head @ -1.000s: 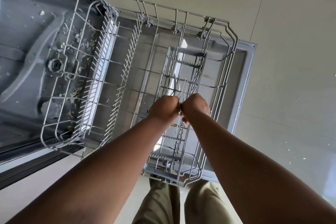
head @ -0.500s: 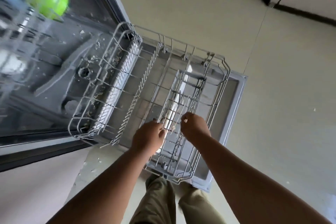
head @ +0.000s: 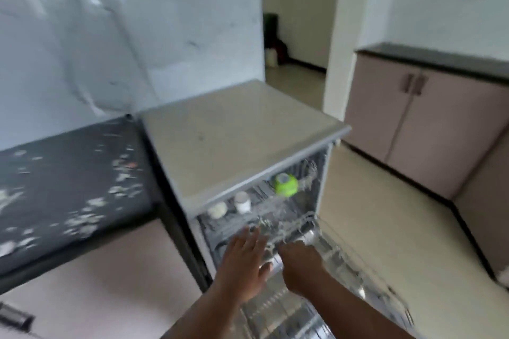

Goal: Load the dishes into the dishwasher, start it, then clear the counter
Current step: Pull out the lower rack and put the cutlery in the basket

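The dishwasher (head: 242,132) stands open in the middle, its grey top bare. Its upper rack holds a lime green cup (head: 286,184) and two white cups (head: 242,201) near the front. The lower wire rack (head: 316,283) is pulled out over the lowered door; the picture is blurred here. My left hand (head: 243,264) hovers over the rack's near left side with fingers spread and nothing in it. My right hand (head: 300,264) is beside it over the rack, fingers curled; whether it grips anything is hidden by blur.
A dark counter (head: 68,187) speckled with pale debris lies left of the dishwasher. Pinkish cabinets (head: 413,118) with a dark top stand at the right. A doorway (head: 294,36) opens behind. Pale floor (head: 385,215) runs right of the door.
The view has swung up from the lower rack to the whole kitchen. Both hands have come off the cutlery basket and moved apart, the left one opening.
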Demonstrator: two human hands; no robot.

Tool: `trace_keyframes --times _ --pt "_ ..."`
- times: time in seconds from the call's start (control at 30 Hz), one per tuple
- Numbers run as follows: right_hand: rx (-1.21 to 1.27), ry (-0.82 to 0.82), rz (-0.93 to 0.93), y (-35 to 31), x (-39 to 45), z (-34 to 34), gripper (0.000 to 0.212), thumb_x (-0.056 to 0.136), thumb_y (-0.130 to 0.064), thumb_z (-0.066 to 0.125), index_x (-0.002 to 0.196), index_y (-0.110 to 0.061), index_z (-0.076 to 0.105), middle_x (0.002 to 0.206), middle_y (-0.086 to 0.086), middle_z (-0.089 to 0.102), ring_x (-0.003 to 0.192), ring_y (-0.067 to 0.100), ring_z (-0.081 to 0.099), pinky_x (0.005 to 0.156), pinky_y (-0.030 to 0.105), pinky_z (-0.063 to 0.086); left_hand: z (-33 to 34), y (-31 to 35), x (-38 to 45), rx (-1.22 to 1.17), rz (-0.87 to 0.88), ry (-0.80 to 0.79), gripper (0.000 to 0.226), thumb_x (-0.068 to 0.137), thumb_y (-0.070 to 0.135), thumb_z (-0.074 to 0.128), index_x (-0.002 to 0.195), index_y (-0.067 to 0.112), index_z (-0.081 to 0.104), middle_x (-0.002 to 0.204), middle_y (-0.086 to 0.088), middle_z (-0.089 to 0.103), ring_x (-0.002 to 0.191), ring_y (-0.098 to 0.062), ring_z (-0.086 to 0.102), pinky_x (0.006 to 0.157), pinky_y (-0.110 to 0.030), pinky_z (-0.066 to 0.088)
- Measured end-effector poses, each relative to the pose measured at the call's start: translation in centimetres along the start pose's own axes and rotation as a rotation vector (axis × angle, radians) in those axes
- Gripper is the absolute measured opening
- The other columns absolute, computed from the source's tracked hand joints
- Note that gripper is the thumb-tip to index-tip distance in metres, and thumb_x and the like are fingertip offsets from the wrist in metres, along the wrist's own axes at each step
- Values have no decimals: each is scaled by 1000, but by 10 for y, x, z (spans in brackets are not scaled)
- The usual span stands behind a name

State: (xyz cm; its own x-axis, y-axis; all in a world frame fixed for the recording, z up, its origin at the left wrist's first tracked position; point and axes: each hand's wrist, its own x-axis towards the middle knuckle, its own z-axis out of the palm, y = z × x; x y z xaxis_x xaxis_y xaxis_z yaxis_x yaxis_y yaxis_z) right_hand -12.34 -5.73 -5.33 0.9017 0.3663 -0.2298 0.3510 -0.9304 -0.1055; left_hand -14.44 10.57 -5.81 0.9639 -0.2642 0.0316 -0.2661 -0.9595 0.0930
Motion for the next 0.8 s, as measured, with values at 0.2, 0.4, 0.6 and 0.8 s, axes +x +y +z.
trace_keyframes --times 0.2,0.4,0.6,0.8 --pt "-129 327 -267 -107 5 -102 68 76 -28 66 140 -17 44 125 7 56 120 31 54 93 43 46 -116 -79 -69 25 -267 185 71 84 54 40 144 17 45 154 -6 33 141 -32 35 118 -42 17" --pt "-102 411 -444 -235 -30 -130 71 79 -30 62 145 -18 37 144 5 45 138 32 37 106 43 38 -163 -155 -190 64 -543 319 81 96 58 35 155 21 -7 161 -2 -18 146 -24 -23 117 -40 -15" --pt "-86 330 -588 -365 -71 -126 67 91 -37 54 148 -21 24 155 3 26 147 25 15 118 41 20 -193 -218 -321 106 -737 281 85 96 60 35 153 20 -14 155 -3 -30 143 -23 -28 116 -40 -19" --pt "-88 273 -696 -451 -88 -123 66 91 -37 55 148 -22 25 156 2 27 149 25 11 119 42 18 -205 -263 -407 128 -887 258 89 83 66 29 151 10 15 158 -17 9 146 -32 -7 108 -37 -24"
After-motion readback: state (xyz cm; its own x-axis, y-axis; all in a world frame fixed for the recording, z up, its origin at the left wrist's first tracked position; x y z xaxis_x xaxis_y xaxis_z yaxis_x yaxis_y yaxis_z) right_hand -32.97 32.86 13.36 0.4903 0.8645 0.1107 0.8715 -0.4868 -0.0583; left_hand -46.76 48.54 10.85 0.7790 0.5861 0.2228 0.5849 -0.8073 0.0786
